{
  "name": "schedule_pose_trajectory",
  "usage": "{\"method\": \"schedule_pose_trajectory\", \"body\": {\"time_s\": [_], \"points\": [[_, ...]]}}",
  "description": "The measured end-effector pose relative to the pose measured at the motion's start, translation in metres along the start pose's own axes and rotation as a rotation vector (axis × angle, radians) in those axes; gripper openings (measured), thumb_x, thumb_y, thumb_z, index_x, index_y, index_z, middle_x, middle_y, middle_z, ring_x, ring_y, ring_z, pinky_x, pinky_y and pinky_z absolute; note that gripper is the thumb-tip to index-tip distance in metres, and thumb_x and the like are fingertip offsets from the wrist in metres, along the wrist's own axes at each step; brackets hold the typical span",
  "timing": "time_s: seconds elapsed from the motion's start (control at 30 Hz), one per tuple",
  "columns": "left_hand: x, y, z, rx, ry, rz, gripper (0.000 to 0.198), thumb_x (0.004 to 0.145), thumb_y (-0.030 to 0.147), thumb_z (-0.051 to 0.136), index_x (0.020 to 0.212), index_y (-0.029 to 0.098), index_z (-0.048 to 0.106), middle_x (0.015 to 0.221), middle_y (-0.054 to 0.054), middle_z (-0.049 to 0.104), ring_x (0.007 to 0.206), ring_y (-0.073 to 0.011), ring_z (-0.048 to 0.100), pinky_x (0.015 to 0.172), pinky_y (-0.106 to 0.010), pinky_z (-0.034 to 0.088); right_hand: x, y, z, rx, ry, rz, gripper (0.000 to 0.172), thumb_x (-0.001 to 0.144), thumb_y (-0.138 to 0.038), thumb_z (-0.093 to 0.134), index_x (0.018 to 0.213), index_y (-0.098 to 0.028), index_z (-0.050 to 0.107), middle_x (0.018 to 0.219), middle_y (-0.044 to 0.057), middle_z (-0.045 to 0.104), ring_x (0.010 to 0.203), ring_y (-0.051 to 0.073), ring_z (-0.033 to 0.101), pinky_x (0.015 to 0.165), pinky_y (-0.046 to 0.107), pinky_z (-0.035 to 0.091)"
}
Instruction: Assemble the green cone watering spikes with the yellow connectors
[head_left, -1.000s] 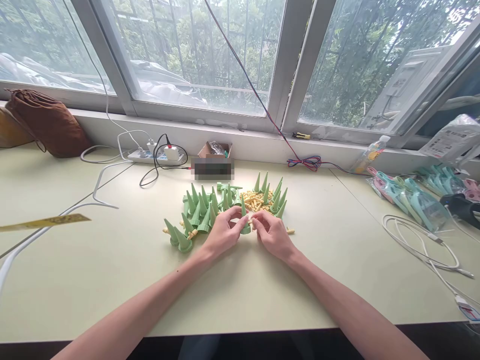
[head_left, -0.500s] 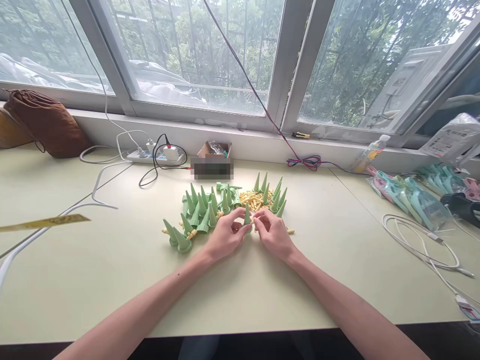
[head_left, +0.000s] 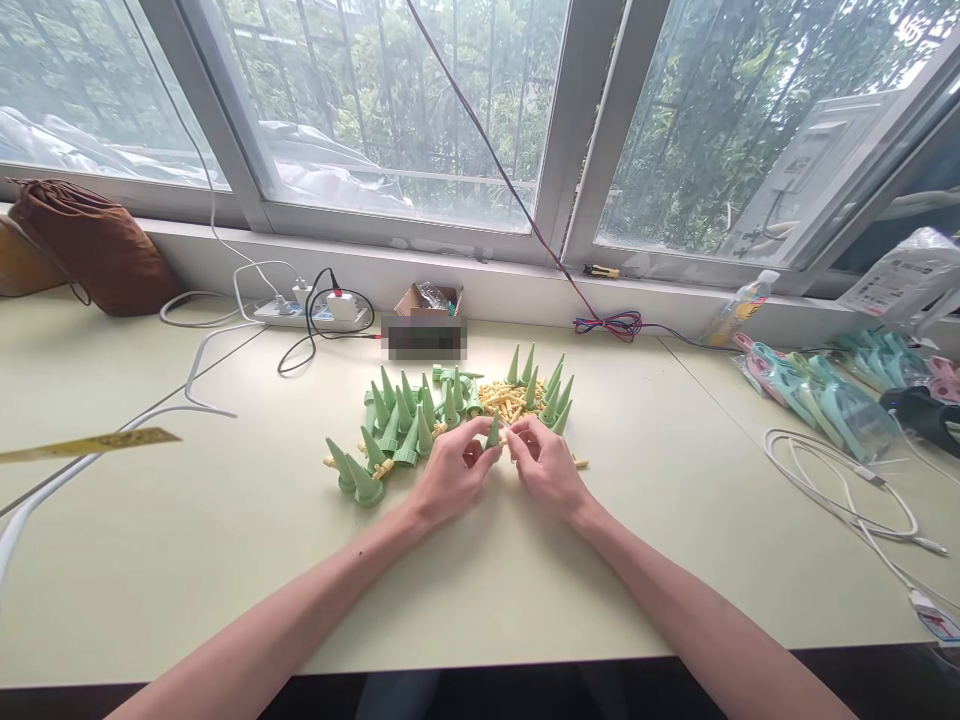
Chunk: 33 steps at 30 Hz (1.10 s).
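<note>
Between thumb and fingers, my left hand grips a green cone that points up. My right hand is pinched on a small yellow piece at the cone's right side; the fingertips hide most of it. Behind my hands lies a pile of yellow pieces. Several green cones stand or lean to the left of the pile, and more cones are at its right. Nearest the front left, a few cones stand with yellow pieces in or beside them.
A power strip, a small cardboard box and a bundled red-blue cable lie along the back. Bagged clips and a coiled white cable are at the right, a brown bag far left.
The green cone in my left hand has tilted slightly and sits a little lower between the fingers. Both hands have otherwise hardly moved.
</note>
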<state>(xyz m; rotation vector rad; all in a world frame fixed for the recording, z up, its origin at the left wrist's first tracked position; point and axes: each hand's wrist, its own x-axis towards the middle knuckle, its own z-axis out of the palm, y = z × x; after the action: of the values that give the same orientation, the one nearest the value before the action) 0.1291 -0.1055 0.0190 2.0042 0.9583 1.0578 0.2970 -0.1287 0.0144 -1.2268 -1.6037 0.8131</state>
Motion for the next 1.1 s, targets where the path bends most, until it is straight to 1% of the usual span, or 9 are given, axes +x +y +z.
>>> {"method": "schedule_pose_trajectory", "body": {"time_s": [0.1,0.17,0.3,0.43,0.5,0.67,0.8,0.97,1.1], "points": [[0.003,0.003,-0.002,-0.159,0.028,-0.116,0.027,0.088,0.036,0.059,0.108,0.018,0.062,0.097,-0.006,0.066,0.061,-0.0102,0.060,0.055,-0.023,0.052,0.000,-0.002,0.000,0.016,-0.007,-0.005,0.026,0.096,-0.044,0.047,0.090,-0.020,0.053,0.077,0.001,0.060,0.050,0.012,0.052,0.046,0.025,0.040],[0.005,0.006,-0.005,-0.223,0.041,-0.184,0.028,0.086,0.039,0.062,0.105,0.017,0.063,0.094,-0.006,0.067,0.060,-0.0105,0.060,0.050,-0.021,0.049,0.000,-0.002,0.001,0.032,-0.021,-0.018,0.025,0.096,-0.044,0.048,0.092,-0.020,0.054,0.080,0.002,0.061,0.049,0.011,0.052,0.045,0.025,0.040],[0.006,0.014,-0.008,-0.317,0.013,-0.281,0.033,0.083,0.042,0.066,0.104,0.017,0.063,0.072,-0.001,0.062,0.045,-0.0062,0.047,0.036,-0.017,0.037,-0.001,-0.003,0.001,0.053,-0.053,-0.044,0.025,0.096,-0.044,0.049,0.096,-0.020,0.055,0.079,0.002,0.060,0.052,0.011,0.052,0.046,0.025,0.041],[0.005,0.017,-0.008,-0.383,-0.016,-0.317,0.035,0.081,0.044,0.068,0.103,0.017,0.063,0.062,0.003,0.054,0.039,-0.0038,0.039,0.034,-0.017,0.031,-0.001,-0.004,0.000,0.020,-0.056,-0.065,0.025,0.095,-0.044,0.050,0.093,-0.020,0.056,0.075,0.001,0.058,0.052,0.012,0.051,0.047,0.024,0.040],[0.004,0.015,-0.007,-0.393,-0.030,-0.310,0.036,0.082,0.044,0.068,0.104,0.017,0.062,0.065,0.002,0.056,0.039,-0.0032,0.038,0.034,-0.017,0.031,-0.001,-0.005,0.000,0.004,-0.044,-0.067,0.027,0.094,-0.045,0.051,0.088,-0.020,0.055,0.073,0.000,0.058,0.052,0.011,0.049,0.047,0.024,0.038],[0.004,0.010,-0.006,-0.335,-0.086,-0.220,0.033,0.085,0.042,0.063,0.107,0.018,0.059,0.093,-0.004,0.064,0.046,-0.0039,0.046,0.039,-0.019,0.037,-0.001,-0.002,0.000,-0.061,0.011,-0.052,0.033,0.094,-0.047,0.051,0.076,-0.020,0.050,0.062,-0.003,0.048,0.053,0.011,0.041,0.049,0.025,0.032],[0.000,0.009,-0.003,-0.238,-0.124,-0.109,0.026,0.088,0.035,0.059,0.107,0.018,0.056,0.084,-0.001,0.059,0.053,-0.0071,0.050,0.045,-0.020,0.040,-0.001,0.001,0.000,-0.111,0.062,-0.048,0.042,0.094,-0.047,0.050,0.064,-0.021,0.039,0.055,-0.005,0.037,0.051,0.011,0.033,0.050,0.025,0.027],[-0.006,0.008,0.000,-0.071,-0.139,-0.024,0.017,0.090,0.026,0.054,0.106,0.020,0.049,0.063,0.007,0.048,0.047,-0.0072,0.043,0.048,-0.021,0.034,0.000,0.001,0.001,-0.156,0.103,-0.050,0.047,0.095,-0.045,0.048,0.058,-0.021,0.031,0.054,-0.005,0.032,0.051,0.011,0.030,0.049,0.026,0.024],[-0.008,0.006,0.003,-0.059,-0.113,-0.012,0.020,0.090,0.024,0.054,0.106,0.022,0.042,0.067,0.007,0.052,0.047,-0.0075,0.045,0.050,-0.021,0.035,0.000,0.000,0.002,-0.157,0.102,-0.050,0.046,0.095,-0.042,0.047,0.058,-0.021,0.030,0.053,-0.005,0.031,0.050,0.011,0.028,0.049,0.027,0.023]]}}
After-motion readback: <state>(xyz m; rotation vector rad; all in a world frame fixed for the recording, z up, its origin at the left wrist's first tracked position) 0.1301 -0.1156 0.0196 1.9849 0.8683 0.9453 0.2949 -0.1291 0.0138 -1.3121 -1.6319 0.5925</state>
